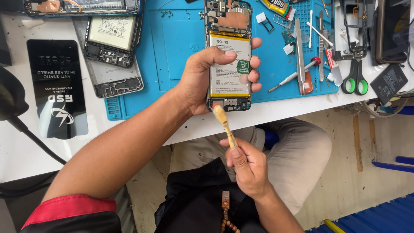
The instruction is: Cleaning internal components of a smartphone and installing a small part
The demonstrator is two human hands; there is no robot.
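The left hand (pixel 202 77) grips an opened smartphone (pixel 228 56) with its back cover off, thumb across the battery and fingers wrapped round the right edge. The phone lies lengthwise over the near edge of a blue silicone repair mat (pixel 172 51) on a white workbench (pixel 26 146). Its battery (pixel 230 64) is a flat rectangle, white and pale grey with yellow strips at top and bottom and a small green square sticker near the fingertips. Above it sit bare circuit boards and a copper-coloured foil patch.

The right hand (pixel 248 168) is closed round the handle of a small brush (pixel 225 125) with a yellowish handle and pale bristles. The bristle tip touches the lower end of the phone, at its bottom board.

On the bench's left lies a glossy black, rounded rectangular screen-protector packet (pixel 58 88) with white lettering and a white emblem. Just beside it, a second dismantled phone (pixel 113 51) rests on the mat's left edge, its battery carrying a cream rectangular label. On the mat to the right lie metal tweezers (pixel 299 51), a screwdriver (pixel 293 77) with a red collar, and green-handled scissors (pixel 355 77).
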